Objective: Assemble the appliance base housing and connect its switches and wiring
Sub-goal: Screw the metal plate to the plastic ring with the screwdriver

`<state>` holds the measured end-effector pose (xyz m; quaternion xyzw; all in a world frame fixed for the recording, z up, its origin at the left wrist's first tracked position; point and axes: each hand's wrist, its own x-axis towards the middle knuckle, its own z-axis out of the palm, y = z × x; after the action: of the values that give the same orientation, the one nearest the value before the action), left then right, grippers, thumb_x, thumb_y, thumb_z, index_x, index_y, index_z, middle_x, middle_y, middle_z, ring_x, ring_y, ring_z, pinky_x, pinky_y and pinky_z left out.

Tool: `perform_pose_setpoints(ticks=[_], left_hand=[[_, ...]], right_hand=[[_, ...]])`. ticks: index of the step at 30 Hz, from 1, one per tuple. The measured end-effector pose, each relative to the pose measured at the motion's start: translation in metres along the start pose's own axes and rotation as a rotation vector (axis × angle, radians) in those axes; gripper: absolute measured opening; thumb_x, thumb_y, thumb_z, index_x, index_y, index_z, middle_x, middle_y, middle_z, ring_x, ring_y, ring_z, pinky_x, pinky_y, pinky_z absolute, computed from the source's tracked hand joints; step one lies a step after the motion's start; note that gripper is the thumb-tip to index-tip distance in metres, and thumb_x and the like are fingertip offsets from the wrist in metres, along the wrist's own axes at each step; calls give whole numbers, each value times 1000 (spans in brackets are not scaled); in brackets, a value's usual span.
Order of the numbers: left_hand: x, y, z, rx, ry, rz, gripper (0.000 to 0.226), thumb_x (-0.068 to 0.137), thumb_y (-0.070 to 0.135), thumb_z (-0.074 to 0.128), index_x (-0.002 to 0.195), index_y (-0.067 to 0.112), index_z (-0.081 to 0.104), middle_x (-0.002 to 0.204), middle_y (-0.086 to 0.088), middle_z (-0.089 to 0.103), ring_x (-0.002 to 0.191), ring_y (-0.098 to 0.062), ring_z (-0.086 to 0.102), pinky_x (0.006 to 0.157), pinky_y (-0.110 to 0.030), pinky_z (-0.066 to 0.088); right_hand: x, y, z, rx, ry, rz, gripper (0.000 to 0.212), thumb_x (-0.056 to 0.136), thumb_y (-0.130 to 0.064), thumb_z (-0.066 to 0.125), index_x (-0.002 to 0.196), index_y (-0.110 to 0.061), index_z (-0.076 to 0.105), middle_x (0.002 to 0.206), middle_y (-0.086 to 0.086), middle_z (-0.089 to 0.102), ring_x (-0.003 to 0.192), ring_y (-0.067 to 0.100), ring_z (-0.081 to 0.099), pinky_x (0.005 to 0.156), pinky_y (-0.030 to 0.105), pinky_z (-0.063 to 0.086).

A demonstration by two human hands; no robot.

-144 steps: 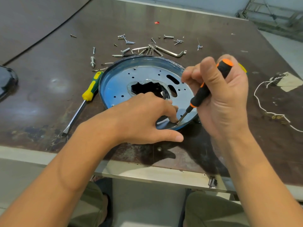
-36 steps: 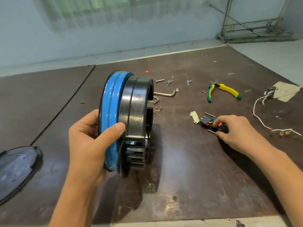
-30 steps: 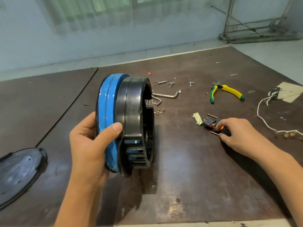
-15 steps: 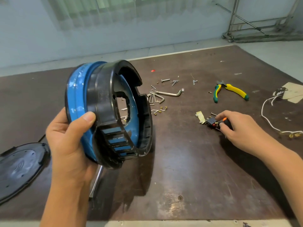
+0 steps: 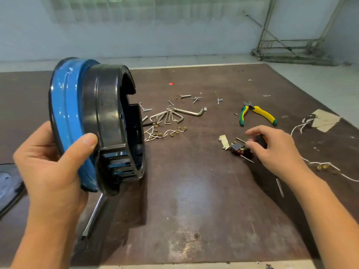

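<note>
At the far left edge of the table lies a dark lid, only partly in view. Next to it the left hand holds the housing up on its edge, above the table. The thumb presses on the blue ring and the other fingers go behind it, so the grip looks firm. The housing is a blue ring with a black shell on it, and its open side looks to the right. As a container it shows nothing inside from this angle: I see only dark walls and a slotted vent, and the deeper part is hidden. Under it a long metal shaft lies on the table.

Further right are hex keys, short wires with brass terminals and loose screws. Then comes the switch, lying on the table, with the right hand just beside it. Its fingers are bent over a black and orange tool handle and the tips reach the switch; whether they pinch either one I cannot tell. Beyond lie pliers, and a white wire runs at the far right.

I judge that the shell is joined and the step in hand is to fetch the switch. The next move calls for a clean pinch on this small part, then bringing it into the open side of the housing.
</note>
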<state>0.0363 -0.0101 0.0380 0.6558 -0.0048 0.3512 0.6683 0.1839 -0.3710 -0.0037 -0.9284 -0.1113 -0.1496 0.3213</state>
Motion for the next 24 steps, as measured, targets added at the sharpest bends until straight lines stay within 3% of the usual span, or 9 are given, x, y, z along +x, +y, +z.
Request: perform_pose_setpoints(ticks=[3,6,9,11,14,16,18,20,24], left_hand=[[-15,3,30,114,-23,136,24,76,39,78,98,31,72,90,5,71,82,-26,64,73,-44,56],[-22,-3,46,135,-70,168,22,76,41,79,93,28,72,80,6,70,70,-17,62,60,-34,53],[-25,-7,53,121,-93,170,33,77,50,79,94,24,69,82,-21,62,66,-40,57,50,-46,49],[-27,-10,56,107,-99,134,37,76,51,79,93,21,68,86,-32,55,69,-52,52,47,-53,48],[-31,-10,65,131,-131,134,34,77,51,78,97,25,70,84,-20,61,68,-42,57,52,-41,53],[-33,-8,71,131,-158,146,30,79,49,77,98,28,70,82,-10,64,68,-33,59,55,-31,54],[-35,-6,74,143,-158,161,26,79,47,77,97,29,70,81,-9,63,68,-35,58,54,-34,54],[-36,-6,77,161,-150,160,23,79,44,77,95,28,69,81,-11,61,69,-38,56,53,-42,53],[-35,-9,77,145,-119,121,19,78,36,75,93,25,68,84,-17,60,74,-45,55,54,-54,52]], right_hand=[[2,13,-9,-4,38,96,19,89,-11,72,104,-22,70,83,-11,69,79,21,66,82,36,51],[4,24,-15,7,41,169,21,90,-11,71,106,-24,70,88,-8,71,72,16,70,80,38,57],[6,32,-18,93,40,209,22,93,-9,67,105,-28,67,89,-9,71,62,2,69,56,14,52],[7,35,-18,135,42,216,23,95,-7,64,102,-29,66,88,-6,71,63,3,69,57,16,55],[5,32,-13,155,30,204,24,94,-7,57,99,-29,66,84,-4,68,64,8,66,66,34,58],[4,29,-10,131,46,166,24,90,-9,57,94,-31,65,78,-8,65,57,3,56,56,26,47],[5,23,-7,161,51,157,24,87,-9,56,89,-31,65,61,-13,60,52,1,51,47,14,35],[7,14,0,183,15,144,18,86,-13,58,83,-29,66,53,-15,58,51,2,51,47,13,37],[8,-9,29,15,-161,64,13,89,-27,65,100,-31,70,67,-9,64,68,5,59,63,23,46]])
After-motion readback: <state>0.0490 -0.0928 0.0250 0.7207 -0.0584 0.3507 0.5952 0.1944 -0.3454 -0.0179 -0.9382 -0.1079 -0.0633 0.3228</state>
